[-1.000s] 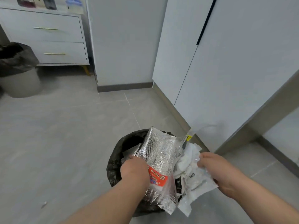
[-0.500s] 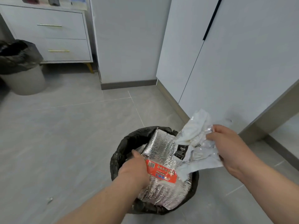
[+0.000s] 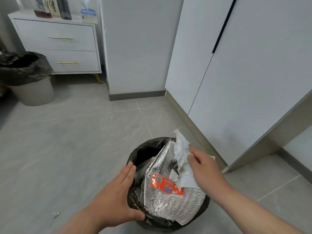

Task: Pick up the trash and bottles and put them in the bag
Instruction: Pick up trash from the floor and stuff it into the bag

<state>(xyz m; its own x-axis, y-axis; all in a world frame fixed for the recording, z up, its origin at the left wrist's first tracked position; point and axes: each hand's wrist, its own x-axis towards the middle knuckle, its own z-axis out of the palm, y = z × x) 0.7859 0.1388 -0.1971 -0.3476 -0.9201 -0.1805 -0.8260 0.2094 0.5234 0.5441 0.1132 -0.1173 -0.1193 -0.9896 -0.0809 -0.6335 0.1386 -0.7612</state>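
A black bag (image 3: 143, 152) lines a bin on the floor in front of me. A silver foil pouch (image 3: 168, 196) with a red label sticks out of it. My left hand (image 3: 118, 196) lies flat against the bag's left rim, fingers straight. My right hand (image 3: 204, 168) is over the bag's right side and holds crumpled white paper and plastic (image 3: 181, 152), which stands up above the foil pouch.
A second bin with a black liner (image 3: 28, 78) stands far left beside a white drawer unit (image 3: 57, 46). White cabinet doors (image 3: 236, 81) run along the right. A small scrap (image 3: 55, 214) lies on the grey tile floor at lower left.
My left hand let go of the foil pouch and moved to the bag's left rim. My right hand brought the white trash down over the bag, against the pouch.
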